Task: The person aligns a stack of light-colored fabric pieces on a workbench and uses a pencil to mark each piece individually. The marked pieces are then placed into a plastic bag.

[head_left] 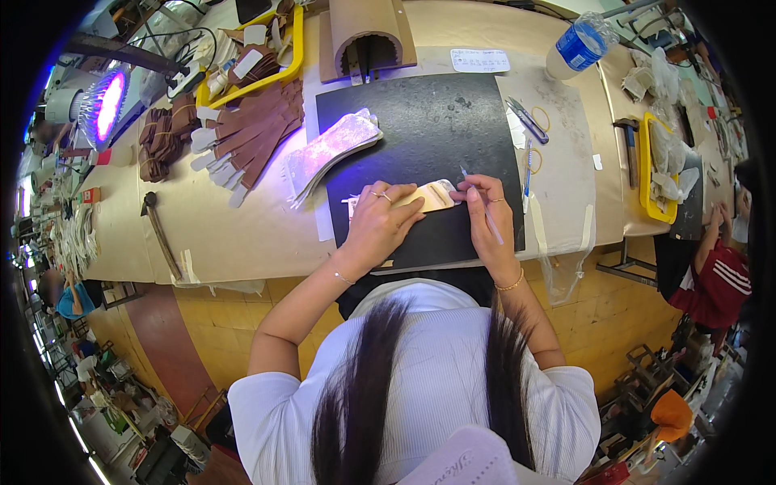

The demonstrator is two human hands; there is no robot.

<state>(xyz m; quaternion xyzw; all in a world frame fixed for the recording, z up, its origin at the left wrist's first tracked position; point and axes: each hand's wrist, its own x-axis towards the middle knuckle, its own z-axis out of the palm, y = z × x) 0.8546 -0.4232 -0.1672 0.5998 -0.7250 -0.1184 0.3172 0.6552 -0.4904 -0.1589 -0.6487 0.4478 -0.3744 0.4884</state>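
Observation:
Under my left hand (380,220) lies a pale yellow, flat, strip-shaped piece (435,196), with the thumb and fingers holding it down near its left part. Whitish material shows at its ends, on a black mat (420,121). A slim translucent pen (494,227) is held in my right hand (490,206), just right of the yellow piece, its fingertips close to that end. On the mat's left side rests a fanned stack of pale strips (339,148), lit violet by a lamp (105,105).
Brown strips (255,137) and a yellow tray (296,48) lie left, beside a hammer (162,234). A brown arched block (368,40) stands behind the mat. Right are a cutter knife (528,121), blue pen (526,174), plastic jug (575,52), second hammer (630,149) and another person (715,275).

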